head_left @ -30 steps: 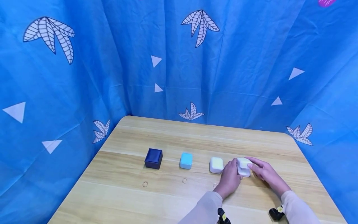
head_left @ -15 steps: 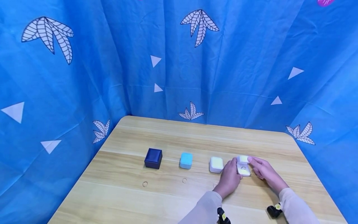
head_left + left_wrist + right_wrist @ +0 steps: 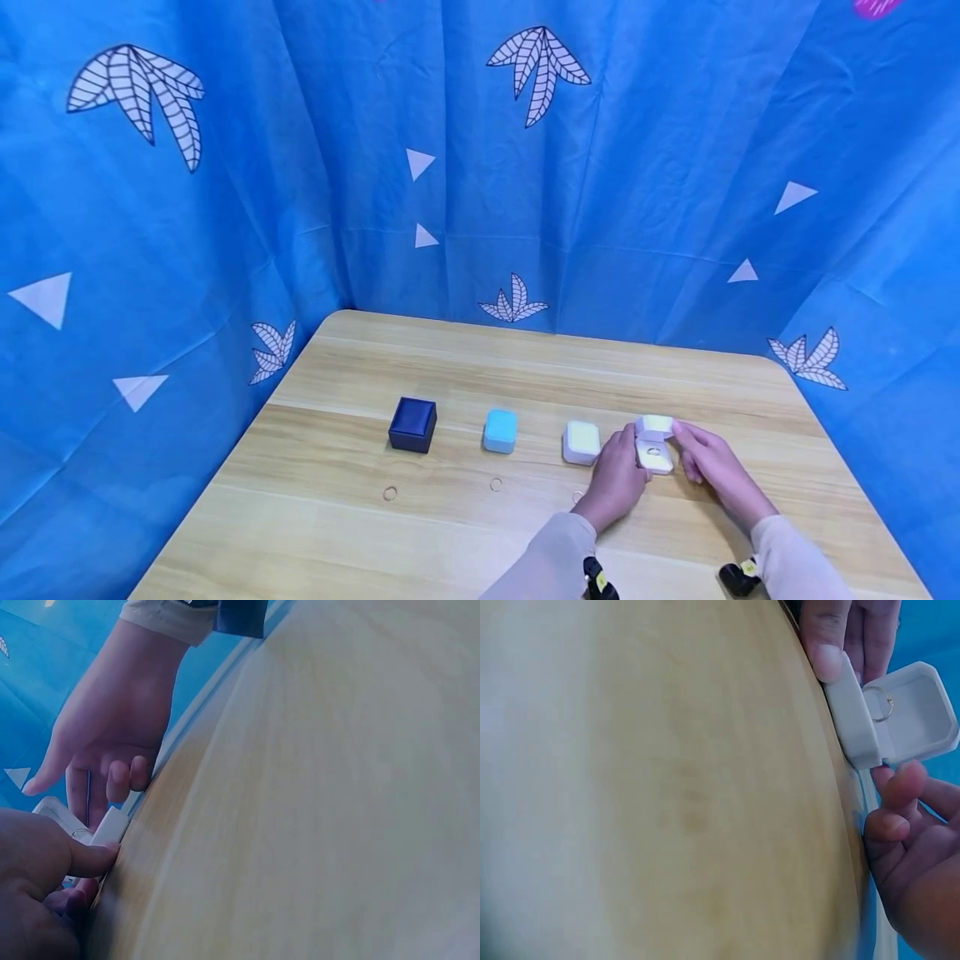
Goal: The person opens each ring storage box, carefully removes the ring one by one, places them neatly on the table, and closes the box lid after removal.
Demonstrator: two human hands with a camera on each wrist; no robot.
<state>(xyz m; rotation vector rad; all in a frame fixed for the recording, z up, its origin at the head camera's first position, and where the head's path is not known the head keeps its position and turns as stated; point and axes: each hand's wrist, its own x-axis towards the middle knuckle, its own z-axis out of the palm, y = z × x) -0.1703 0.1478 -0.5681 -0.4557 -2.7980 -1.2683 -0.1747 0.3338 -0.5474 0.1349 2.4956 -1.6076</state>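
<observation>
A white ring box (image 3: 656,462) stands with its lid raised at the right of the table, a thin ring (image 3: 887,705) upright in its slot. My left hand (image 3: 617,472) grips the base from the left, the thumb against its front in the right wrist view. At the right side, my right hand (image 3: 712,468) has its fingertips by the hinge side of the box. The left wrist view shows that thumb spread away from the lid (image 3: 56,811); whether a fingertip touches the box I cannot tell. Left of the left hand sits a closed white box (image 3: 581,442).
Further left are a light blue box (image 3: 500,431) and a dark blue box (image 3: 412,424), both closed. Loose rings lie in front: one ring (image 3: 390,493), another ring (image 3: 496,484), and a third ring (image 3: 577,497) beside the left wrist. A blue curtain (image 3: 517,208) hangs behind the table.
The lid of the white ring box has swung up and back, and the ring inside has come into view. My right thumb has shifted from the lid's front to its right edge. My left hand stays put.
</observation>
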